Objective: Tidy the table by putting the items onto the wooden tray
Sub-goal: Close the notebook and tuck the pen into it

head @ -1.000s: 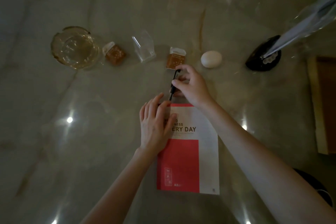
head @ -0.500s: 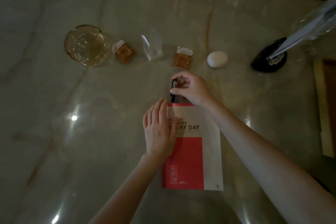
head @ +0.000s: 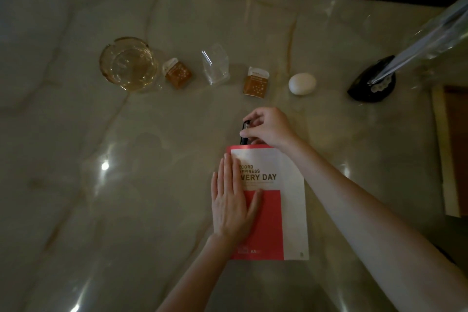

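Beside the egg, the right hand [head: 268,127] now pinches the slim black pen [head: 244,133]; the left hand's [head: 231,200] flattened fingers press the red-and-white notebook [head: 283,200], untrayed

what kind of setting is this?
Probably a hotel room or lounge table, dimly lit: glossy marble-look tabletop, glass ashtray, and two small orange sachets laid out like amenities.

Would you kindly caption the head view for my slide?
Left hand flat on a red-and-white notebook; right hand pinches a black pen at its top edge.
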`<move>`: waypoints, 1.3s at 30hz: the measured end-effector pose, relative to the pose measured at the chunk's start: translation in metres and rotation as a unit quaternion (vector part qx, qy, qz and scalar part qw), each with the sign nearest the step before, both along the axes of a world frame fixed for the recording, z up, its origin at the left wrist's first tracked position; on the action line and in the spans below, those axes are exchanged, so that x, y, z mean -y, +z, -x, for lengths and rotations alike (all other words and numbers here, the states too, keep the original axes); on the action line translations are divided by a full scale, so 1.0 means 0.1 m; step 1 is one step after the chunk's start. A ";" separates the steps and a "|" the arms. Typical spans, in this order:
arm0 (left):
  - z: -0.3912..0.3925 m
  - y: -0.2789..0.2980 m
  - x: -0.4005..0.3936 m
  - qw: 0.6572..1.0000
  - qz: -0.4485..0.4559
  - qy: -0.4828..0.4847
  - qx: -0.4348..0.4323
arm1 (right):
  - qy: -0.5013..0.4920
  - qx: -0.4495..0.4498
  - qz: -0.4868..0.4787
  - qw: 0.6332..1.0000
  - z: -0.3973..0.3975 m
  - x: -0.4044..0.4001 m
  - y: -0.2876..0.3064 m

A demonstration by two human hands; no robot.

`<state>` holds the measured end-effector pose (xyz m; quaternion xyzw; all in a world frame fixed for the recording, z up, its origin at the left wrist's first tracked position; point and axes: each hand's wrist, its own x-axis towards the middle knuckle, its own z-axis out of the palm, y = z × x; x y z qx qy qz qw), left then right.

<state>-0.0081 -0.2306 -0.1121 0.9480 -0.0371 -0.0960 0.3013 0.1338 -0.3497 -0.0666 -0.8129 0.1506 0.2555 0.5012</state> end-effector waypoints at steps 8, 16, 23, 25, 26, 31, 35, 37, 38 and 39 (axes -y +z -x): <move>0.00 -0.01 0.01 1.000 -0.014 -0.004 -0.001 | 0.043 0.024 0.021 0.999 0.04 -0.04 0.00; 0.00 -0.04 0.01 1.000 -0.014 -0.006 0.005 | 0.077 0.032 0.073 0.994 0.04 -0.06 0.02; -0.01 -0.06 0.01 1.000 -0.027 -0.014 0.006 | 0.115 0.060 0.098 0.987 0.06 -0.08 0.05; -0.01 -0.06 0.01 0.999 -0.034 -0.021 0.005 | 0.116 0.068 0.099 0.986 0.08 -0.08 0.06; -0.01 -0.06 0.01 0.999 -0.037 -0.024 0.004 | 0.116 0.074 0.103 0.985 0.10 -0.09 0.06; -0.02 -0.05 0.01 0.998 -0.062 -0.033 0.003 | 0.145 0.104 0.141 0.974 0.23 -0.07 0.10; -0.11 0.01 -0.03 0.992 -0.102 -0.069 0.006 | 0.177 0.141 0.214 0.950 0.39 0.07 0.22; -0.14 0.07 -0.07 0.991 -0.105 -0.086 0.014 | 0.212 0.175 0.285 0.918 0.55 0.20 0.31; -0.14 0.09 -0.09 0.990 -0.103 -0.091 0.017 | 0.229 0.185 0.314 0.903 0.65 0.26 0.35; -0.13 0.10 -0.12 0.991 -0.099 -0.091 0.022 | 0.238 0.188 0.331 0.893 0.77 0.32 0.36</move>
